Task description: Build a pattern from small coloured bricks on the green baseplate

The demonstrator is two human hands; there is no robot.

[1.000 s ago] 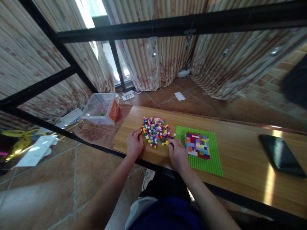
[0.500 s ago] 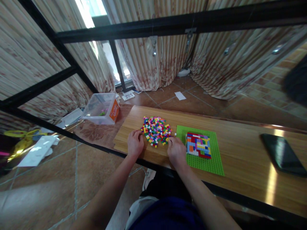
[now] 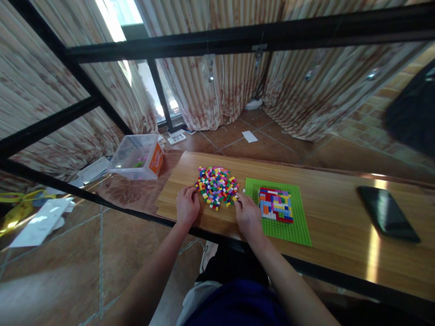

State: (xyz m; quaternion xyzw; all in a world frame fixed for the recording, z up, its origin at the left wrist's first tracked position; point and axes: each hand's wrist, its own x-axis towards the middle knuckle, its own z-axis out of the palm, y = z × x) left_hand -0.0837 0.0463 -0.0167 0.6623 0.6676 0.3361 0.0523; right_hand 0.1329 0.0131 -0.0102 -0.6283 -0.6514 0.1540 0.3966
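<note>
Beside brick pile point(image 3: 216, 186), right hand point(image 3: 248, 216), left hand point(image 3: 187, 205)

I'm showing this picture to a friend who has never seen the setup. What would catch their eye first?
Most likely the heap of small multicoloured bricks on the wooden table, flanked by the left hand and the right hand, whose fingertips are at the heap's near edges. Just right of it lies a bright green baseplate carrying a partly built patchwork of bricks. Farther right, a dark phone lies flat.
</note>
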